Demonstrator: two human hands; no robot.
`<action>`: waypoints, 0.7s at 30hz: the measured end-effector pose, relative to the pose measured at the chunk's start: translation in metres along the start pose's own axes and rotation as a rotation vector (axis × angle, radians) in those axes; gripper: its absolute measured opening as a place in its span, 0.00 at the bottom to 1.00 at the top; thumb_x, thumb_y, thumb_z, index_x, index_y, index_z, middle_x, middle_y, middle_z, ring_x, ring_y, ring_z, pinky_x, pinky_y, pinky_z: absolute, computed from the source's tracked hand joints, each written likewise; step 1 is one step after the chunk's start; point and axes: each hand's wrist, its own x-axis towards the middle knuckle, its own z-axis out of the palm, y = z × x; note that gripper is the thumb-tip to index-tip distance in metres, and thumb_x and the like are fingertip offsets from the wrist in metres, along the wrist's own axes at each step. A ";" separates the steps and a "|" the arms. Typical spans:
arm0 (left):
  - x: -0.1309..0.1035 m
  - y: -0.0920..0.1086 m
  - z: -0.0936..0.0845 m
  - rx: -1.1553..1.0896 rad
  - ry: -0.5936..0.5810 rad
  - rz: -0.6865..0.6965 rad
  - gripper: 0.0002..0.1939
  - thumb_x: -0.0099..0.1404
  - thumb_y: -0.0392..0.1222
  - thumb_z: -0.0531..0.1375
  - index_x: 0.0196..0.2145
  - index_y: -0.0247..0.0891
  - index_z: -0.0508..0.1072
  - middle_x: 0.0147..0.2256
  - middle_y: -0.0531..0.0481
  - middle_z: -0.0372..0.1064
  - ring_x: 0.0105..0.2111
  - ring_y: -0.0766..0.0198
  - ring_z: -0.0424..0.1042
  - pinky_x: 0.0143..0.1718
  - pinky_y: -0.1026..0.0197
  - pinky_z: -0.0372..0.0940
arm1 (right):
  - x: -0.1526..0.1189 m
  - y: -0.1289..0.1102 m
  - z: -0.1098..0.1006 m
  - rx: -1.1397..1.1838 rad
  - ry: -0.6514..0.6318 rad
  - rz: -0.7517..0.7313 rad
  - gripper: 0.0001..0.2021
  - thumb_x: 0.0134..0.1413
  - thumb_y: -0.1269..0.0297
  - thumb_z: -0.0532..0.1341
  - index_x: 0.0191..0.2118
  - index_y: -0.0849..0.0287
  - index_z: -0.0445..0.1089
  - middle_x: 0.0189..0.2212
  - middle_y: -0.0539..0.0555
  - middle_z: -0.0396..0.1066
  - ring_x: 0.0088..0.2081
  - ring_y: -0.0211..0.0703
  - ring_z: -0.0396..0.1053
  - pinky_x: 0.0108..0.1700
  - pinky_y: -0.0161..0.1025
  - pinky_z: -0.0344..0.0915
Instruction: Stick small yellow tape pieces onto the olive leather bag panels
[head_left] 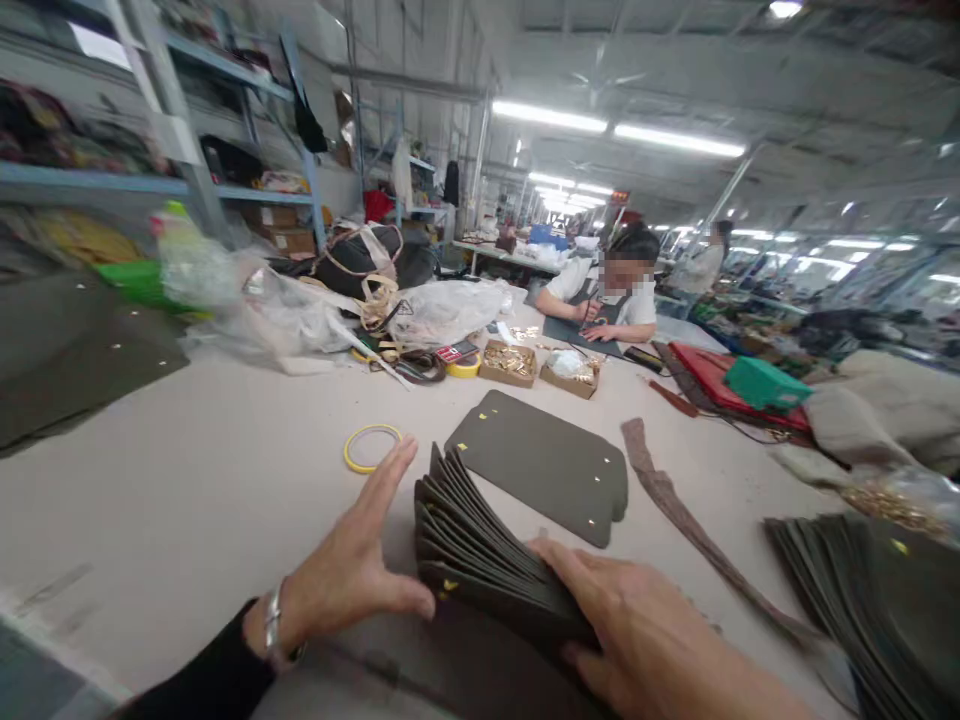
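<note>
A thick stack of dark olive-grey panels [487, 550], fanned at its left end, stands tilted above the table in front of me. My right hand [630, 610] is closed round its right side, with the thumb on the near face. Just left of the fanned edges is my left hand [360, 555], its fingers stretched and thumb spread, holding nothing. Beyond the stack lies a flat panel of the same colour [540, 460] with small yellow and pale marks, partly covering another. A yellow roll of tape [373, 448] rests behind my left fingertips.
Small boxes of gold-coloured metal pieces [508, 363] stand farther back. Across the table a person [600, 300] bends over a dark piece. At right are a brown strip [675, 510] and another panel stack [862, 590]. Plastic bags [442, 312] and dark sheets [82, 350] lie left.
</note>
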 end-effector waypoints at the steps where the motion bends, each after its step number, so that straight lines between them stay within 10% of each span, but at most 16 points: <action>1: 0.012 0.000 -0.002 -0.027 -0.049 0.024 0.71 0.38 0.57 0.73 0.67 0.43 0.33 0.68 0.37 0.31 0.67 0.43 0.35 0.64 0.37 0.38 | -0.001 0.002 0.000 -0.010 0.005 0.026 0.38 0.41 0.75 0.61 0.62 0.51 0.56 0.51 0.54 0.72 0.49 0.53 0.71 0.50 0.44 0.67; 5: 0.038 0.004 -0.002 -0.105 -0.135 0.057 0.68 0.37 0.53 0.74 0.67 0.42 0.40 0.66 0.38 0.44 0.65 0.44 0.46 0.65 0.43 0.44 | -0.010 0.009 0.000 -0.051 0.036 0.130 0.36 0.42 0.70 0.64 0.61 0.52 0.59 0.51 0.58 0.71 0.48 0.59 0.71 0.49 0.50 0.66; 11: 0.003 0.000 0.023 -0.211 -0.035 -0.111 0.60 0.44 0.45 0.71 0.66 0.51 0.41 0.58 0.47 0.61 0.55 0.47 0.66 0.58 0.45 0.60 | -0.051 0.038 -0.001 -0.114 0.130 0.320 0.38 0.37 0.63 0.71 0.59 0.55 0.63 0.48 0.60 0.71 0.49 0.61 0.67 0.52 0.53 0.61; 21: 0.001 0.006 0.041 -0.188 -0.043 -0.018 0.60 0.47 0.42 0.70 0.66 0.50 0.36 0.64 0.44 0.52 0.61 0.47 0.59 0.59 0.45 0.59 | -0.081 0.047 0.019 0.023 0.232 0.336 0.23 0.41 0.73 0.67 0.46 0.50 0.69 0.44 0.50 0.70 0.45 0.50 0.65 0.48 0.44 0.59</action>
